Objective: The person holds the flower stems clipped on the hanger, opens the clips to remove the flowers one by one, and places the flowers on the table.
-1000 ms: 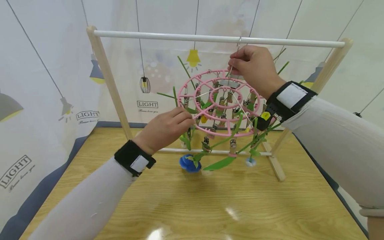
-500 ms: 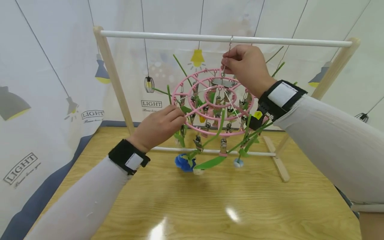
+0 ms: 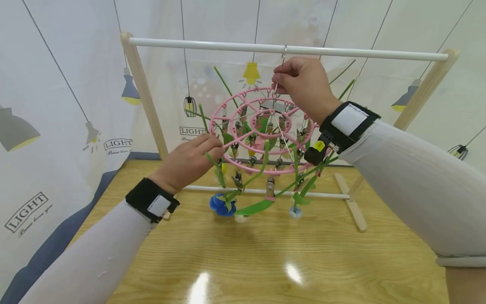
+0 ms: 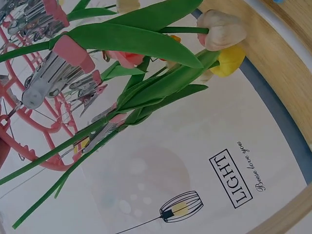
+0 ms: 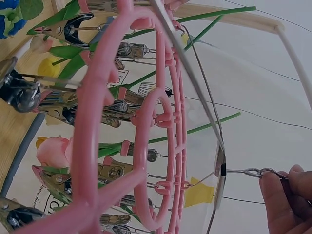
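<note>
A pink round clip hanger (image 3: 281, 172) hangs from the rack's white top bar (image 3: 212, 44) by its metal hook (image 3: 284, 51). My right hand (image 3: 305, 82) pinches the wire shaft below the hook between thumb and fingers. At the ring's left rim, my left hand (image 3: 190, 160) grips the pink plastic with curled fingers. Metal clips hold artificial flowers head down, among them a blue flower (image 3: 222, 205) and a pale blue one (image 3: 295, 212). The left wrist view shows a white tulip (image 4: 222, 30) and a yellow tulip (image 4: 229, 61); a pink tulip (image 5: 53, 151) appears in the right wrist view.
The rack has wooden side legs (image 3: 146, 97) and a white lower bar (image 3: 326, 194) behind the flowers. It stands on a wood-grain table (image 3: 243, 253). Behind it hangs a pale cloth printed with lamps (image 3: 251, 74).
Both hands have moved left with the clip hanger, and its hook has shifted left along the top bar. The head view has also turned slightly. Both grips stay the same.
</note>
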Motion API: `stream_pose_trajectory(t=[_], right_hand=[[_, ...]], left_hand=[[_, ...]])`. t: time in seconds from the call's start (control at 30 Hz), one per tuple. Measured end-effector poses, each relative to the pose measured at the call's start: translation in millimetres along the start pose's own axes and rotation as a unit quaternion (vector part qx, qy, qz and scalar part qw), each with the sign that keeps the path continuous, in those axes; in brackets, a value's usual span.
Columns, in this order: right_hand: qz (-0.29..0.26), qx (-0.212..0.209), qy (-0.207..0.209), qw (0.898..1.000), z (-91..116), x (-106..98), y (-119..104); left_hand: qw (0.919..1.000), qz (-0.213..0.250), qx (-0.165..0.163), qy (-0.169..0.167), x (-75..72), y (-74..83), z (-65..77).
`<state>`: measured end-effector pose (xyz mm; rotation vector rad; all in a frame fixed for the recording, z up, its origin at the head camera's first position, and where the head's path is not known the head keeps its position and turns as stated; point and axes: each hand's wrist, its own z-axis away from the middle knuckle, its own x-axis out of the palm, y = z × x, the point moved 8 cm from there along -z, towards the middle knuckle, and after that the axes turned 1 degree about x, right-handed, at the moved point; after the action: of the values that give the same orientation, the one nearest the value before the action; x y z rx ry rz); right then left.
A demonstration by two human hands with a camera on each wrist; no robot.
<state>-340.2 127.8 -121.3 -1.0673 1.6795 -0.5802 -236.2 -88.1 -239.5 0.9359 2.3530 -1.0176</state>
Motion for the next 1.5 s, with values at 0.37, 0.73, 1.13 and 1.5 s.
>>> stream_pose_trajectory(t=[0.37,0.73,1.13,1.5], right_hand=[[0.038,0.004,-0.017,0.999,3,-1,-1],[0.101,0.006,-0.055,0.993,17,-20,-8],[0.022,-0.017,-0.038,0.999,50,-67,-20],[-0.18,-0.118,0.089,0.972,107,-113,27]], left_hand=[[0.9998,0.009,0.016,0.002,0.6,-0.2,1.2],[0.9999,0.012,0.011,0.006,-0.1,-2.0,-1.9],[1.0,0.008,0.002,0.001,-2.2,-4.1,1.5],[0.9997,0.016,-0.015,0.006,-13.0,-5.4,4.8]])
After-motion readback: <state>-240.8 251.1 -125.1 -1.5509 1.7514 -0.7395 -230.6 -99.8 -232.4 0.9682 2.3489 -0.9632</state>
